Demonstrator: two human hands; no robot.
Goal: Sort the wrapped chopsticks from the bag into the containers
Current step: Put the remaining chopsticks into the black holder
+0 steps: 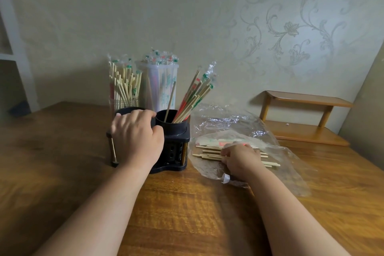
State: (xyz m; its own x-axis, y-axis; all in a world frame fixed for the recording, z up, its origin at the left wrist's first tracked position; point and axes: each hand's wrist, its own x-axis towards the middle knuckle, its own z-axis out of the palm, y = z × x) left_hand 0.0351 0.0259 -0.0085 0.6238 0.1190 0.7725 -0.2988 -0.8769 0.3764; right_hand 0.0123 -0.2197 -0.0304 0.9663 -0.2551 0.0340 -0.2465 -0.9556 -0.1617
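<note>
Inside the clear bag (239, 129), under the right hand (242, 160), the wrapped chopsticks (209, 153) lay in a loose flat heap. That hand's fingers (225, 157) were curled down round a few of them. Left of those fingers, just beside the bag, stood a black twin-cup holder (176, 133), its right cup holding a leaning bunch (193, 97) of chopsticks. The left hand (136, 137) gripped the holder's left cup, fingers bent over its rim. Beyond these fingers stood a clear container (124, 87) and a frosted tub (160, 83), both packed with chopsticks. All rested on a wooden surface (187, 203). A small wooden shelf (303, 102) sat right of the bag.
</note>
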